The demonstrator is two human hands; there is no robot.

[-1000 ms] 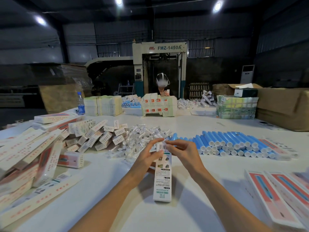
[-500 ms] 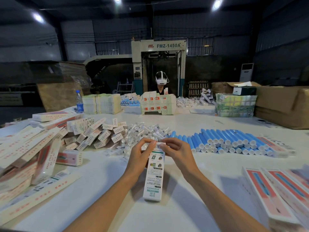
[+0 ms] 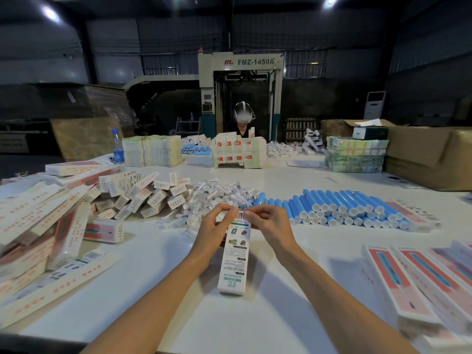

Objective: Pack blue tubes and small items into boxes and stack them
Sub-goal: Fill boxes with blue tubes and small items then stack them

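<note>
Centre frame: left grip (image 3: 213, 227) and right grip (image 3: 268, 223) both pinching the far flap of the white box (image 3: 233, 264), angled down toward the table (image 3: 166, 290); blue tubes (image 3: 344, 208) heaped beyond, centre right.

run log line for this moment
box: long, white | left hand: pinches its top | right hand: pinches its top | tubes: piled right of hands

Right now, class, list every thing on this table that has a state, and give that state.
Box, upright, top end pinched.
Left hand, pinches the box top.
Right hand, pinches the box top.
Blue tubes, lying loose in a row, unpacked.
Water bottle, upright, capped.
Cardboard carton, flaps open.
Heap of boxes, piled untidily.
</note>
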